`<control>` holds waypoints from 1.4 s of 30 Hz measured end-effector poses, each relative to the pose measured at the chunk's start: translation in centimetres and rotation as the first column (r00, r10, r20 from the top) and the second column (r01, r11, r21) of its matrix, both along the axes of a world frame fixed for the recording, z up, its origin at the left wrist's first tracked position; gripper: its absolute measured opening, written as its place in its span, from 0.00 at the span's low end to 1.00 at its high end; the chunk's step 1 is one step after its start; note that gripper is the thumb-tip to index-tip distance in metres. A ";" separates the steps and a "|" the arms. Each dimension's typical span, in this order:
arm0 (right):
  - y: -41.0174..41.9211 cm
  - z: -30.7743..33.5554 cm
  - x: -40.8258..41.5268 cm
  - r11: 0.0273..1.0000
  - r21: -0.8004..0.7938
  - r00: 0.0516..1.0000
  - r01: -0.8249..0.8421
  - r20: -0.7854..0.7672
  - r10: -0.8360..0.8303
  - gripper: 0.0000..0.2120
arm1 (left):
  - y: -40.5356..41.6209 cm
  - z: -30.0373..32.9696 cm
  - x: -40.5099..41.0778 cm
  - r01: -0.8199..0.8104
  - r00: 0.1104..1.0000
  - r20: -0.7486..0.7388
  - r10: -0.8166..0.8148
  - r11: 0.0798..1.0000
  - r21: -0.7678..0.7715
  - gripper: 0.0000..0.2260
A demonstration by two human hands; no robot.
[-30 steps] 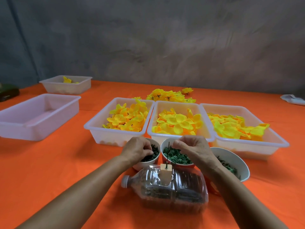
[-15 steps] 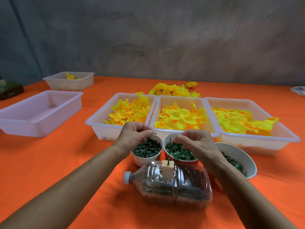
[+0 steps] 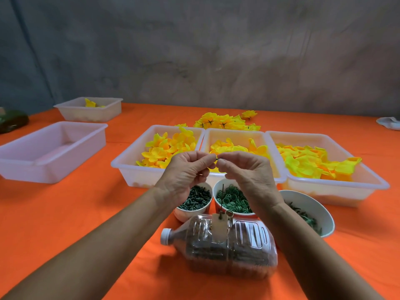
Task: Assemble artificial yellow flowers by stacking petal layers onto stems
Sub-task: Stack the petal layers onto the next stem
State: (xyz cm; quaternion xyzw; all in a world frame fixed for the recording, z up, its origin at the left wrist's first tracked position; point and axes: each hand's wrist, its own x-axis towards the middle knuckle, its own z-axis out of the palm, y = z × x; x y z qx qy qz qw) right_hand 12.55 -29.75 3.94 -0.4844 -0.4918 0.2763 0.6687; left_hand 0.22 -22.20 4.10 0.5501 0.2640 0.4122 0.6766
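My left hand and my right hand meet fingertip to fingertip above the cups, pinching a small dark green piece between them. Below them stand a white cup of dark green stem pegs, a cup of green rings and a bowl of green leaf parts. Three white trays hold yellow petals: left, middle, right. A clear plastic bottle lies on its side nearest me, with a thin spike standing up from a block on top.
A heap of finished yellow flowers lies behind the trays. An empty white tray and a smaller tray with a few yellow pieces sit at the left. A dark object rests at the far left edge of the orange tablecloth.
Both hands have lifted from the cups and come together in front of the petal trays, now pinching one small green piece between their fingertips. The camera view has tilted up slightly.
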 end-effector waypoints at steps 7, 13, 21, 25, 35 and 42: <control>-0.9 0.8 -0.2 0.998 0.058 0.998 -0.038 -0.038 0.040 0.06 | -0.3 0.3 -0.6 0.092 0.996 0.005 -0.094 0.990 0.107 0.05; -1.0 1.0 -0.3 0.995 0.085 0.994 -0.061 -0.090 0.069 0.05 | -0.7 0.5 -0.3 0.136 0.989 0.042 -0.140 0.988 0.074 0.06; -1.4 1.5 0.4 0.995 0.101 1.000 -0.007 0.001 0.007 0.03 | -1.1 0.6 -0.4 0.024 1.000 0.010 -0.026 0.986 0.166 0.05; -2.1 1.3 1.0 0.997 0.078 0.998 -0.012 0.060 0.007 0.06 | -1.8 0.2 -0.7 0.078 0.997 -0.010 -0.078 0.963 0.256 0.06; -3.9 0.9 1.9 0.996 0.035 0.990 -0.082 0.115 0.077 0.05 | -3.9 -0.4 -2.3 0.178 0.984 -0.078 -0.162 0.927 0.329 0.05; -5.1 0.7 1.6 0.994 0.001 0.979 -0.112 0.173 0.110 0.05 | -4.5 -0.9 -2.4 0.135 0.990 -0.098 -0.104 0.910 0.392 0.03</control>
